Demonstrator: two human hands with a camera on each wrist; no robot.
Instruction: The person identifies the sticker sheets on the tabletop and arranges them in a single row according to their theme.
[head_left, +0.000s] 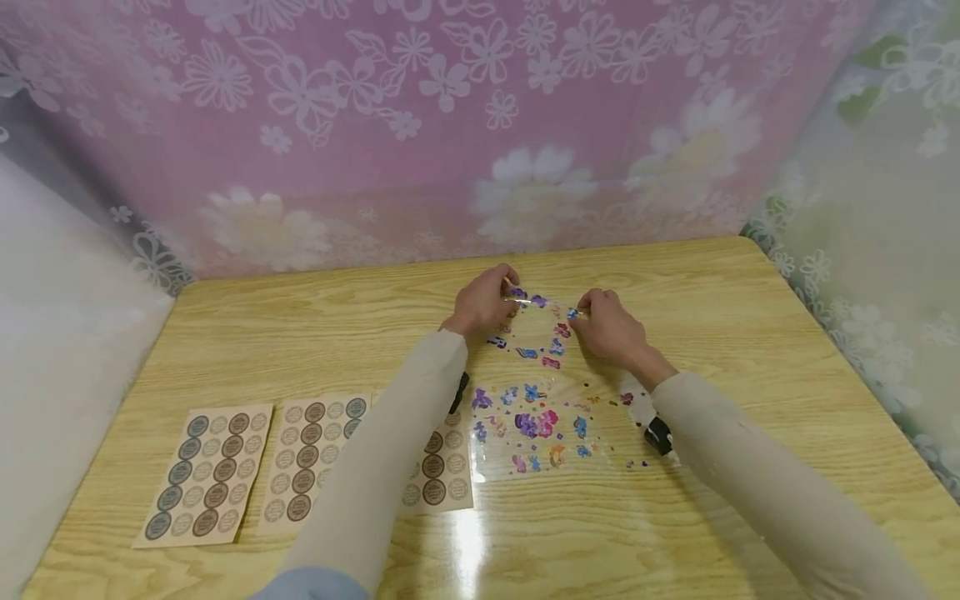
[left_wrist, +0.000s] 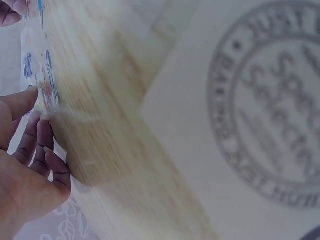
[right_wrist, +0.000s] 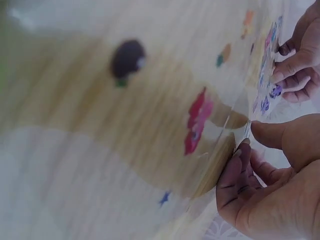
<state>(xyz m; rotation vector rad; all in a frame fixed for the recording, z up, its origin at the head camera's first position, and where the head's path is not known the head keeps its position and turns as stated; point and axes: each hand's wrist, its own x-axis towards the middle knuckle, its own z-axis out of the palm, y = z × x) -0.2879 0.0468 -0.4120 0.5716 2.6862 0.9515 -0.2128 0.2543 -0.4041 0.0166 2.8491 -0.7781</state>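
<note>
A clear sheet of colourful flower-like stickers [head_left: 557, 346] is held up off the table between both hands. My left hand [head_left: 483, 300] pinches its upper left side between thumb and fingers. At the upper right corner, my right hand [head_left: 611, 327] grips the edge, thumb against fingertips in the right wrist view. Below the hands, another clear sticker sheet [head_left: 536, 425] with purple, pink and blue flowers lies flat on the table. In the left wrist view, the left hand [left_wrist: 30, 170] holds the sheet, seen nearly edge-on.
Brown paper sheets of round stickers lie to the left: one at the far left [head_left: 206, 475], one beside it [head_left: 307, 467], and a third [head_left: 435, 467] partly covered by the left forearm. A flowered pink curtain [head_left: 450, 167] hangs behind the wooden table [head_left: 712, 283].
</note>
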